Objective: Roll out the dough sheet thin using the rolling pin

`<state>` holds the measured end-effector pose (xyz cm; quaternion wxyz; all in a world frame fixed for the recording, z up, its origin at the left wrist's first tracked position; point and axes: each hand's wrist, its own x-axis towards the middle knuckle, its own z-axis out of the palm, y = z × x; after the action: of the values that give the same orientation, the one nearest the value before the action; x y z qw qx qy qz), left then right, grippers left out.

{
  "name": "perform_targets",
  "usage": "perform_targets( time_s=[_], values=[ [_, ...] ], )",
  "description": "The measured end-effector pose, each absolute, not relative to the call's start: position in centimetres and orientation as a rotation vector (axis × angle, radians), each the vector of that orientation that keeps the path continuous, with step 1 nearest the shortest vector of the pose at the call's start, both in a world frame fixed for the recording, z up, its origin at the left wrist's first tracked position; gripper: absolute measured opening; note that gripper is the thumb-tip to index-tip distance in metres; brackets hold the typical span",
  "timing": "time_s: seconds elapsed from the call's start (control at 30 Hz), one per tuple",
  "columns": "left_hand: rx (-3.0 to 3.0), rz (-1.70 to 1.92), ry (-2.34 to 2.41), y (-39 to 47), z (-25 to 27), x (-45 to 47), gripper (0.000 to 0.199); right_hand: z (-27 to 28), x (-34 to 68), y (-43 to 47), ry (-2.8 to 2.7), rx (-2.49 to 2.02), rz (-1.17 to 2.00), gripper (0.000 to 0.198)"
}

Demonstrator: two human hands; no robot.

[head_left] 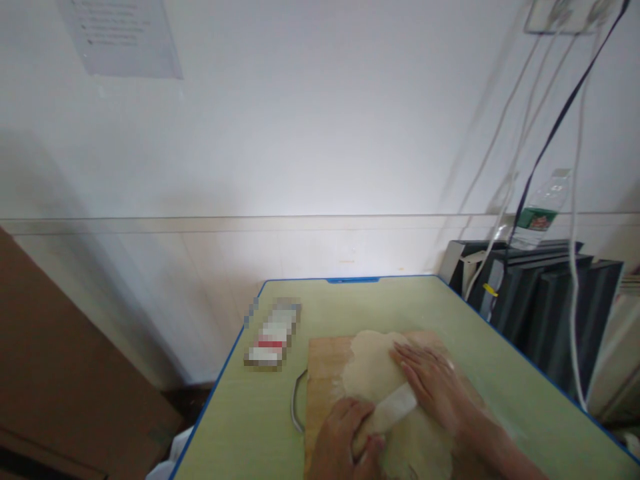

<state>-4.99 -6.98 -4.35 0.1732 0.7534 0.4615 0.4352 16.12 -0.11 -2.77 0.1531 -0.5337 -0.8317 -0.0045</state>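
Note:
A sheet of pale dough (371,363) lies spread on a wooden board (325,357), its outline uneven. Across it, at a slant, rests a light-coloured rolling pin (393,410). My left hand (345,437) has its fingers wrapped round the pin's near-left end. Over the far-right end lies my right hand (435,380), fingers stretched out flat past the pin and touching the dough; that end of the pin is hidden beneath it. Part of the dough shows on the near side of the pin, between my hands.
The green table (240,413) has a blue edge. A curved metal handle (295,403) sits at the board's left side. A blurred-out flat item (275,337) lies at the table's left. Black folders (550,300), a plastic bottle (537,217) and hanging cables (575,280) are at the right.

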Motion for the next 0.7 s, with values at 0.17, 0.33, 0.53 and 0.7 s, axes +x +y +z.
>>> perform_targets(
  time_s=[0.17,0.33,0.53,0.7],
  values=[
    [2.055,1.273,1.359,-7.2,-4.8,-4.8,0.027,-1.8,14.9,1.5,-2.472,-1.552,0.092,0.044],
    [1.966,1.228,1.383,-7.3,-4.3,-4.7,0.025,-0.9,14.1,2.7,-2.539,-1.503,0.196,0.046],
    [1.924,1.193,1.438,-7.5,-3.3,-4.6,0.029,0.8,13.5,2.8,-2.562,-1.500,0.319,0.047],
    [1.895,1.201,1.530,-7.2,-4.8,-4.9,0.035,0.7,13.4,3.2,-2.532,-1.487,0.350,0.046]
  ],
)
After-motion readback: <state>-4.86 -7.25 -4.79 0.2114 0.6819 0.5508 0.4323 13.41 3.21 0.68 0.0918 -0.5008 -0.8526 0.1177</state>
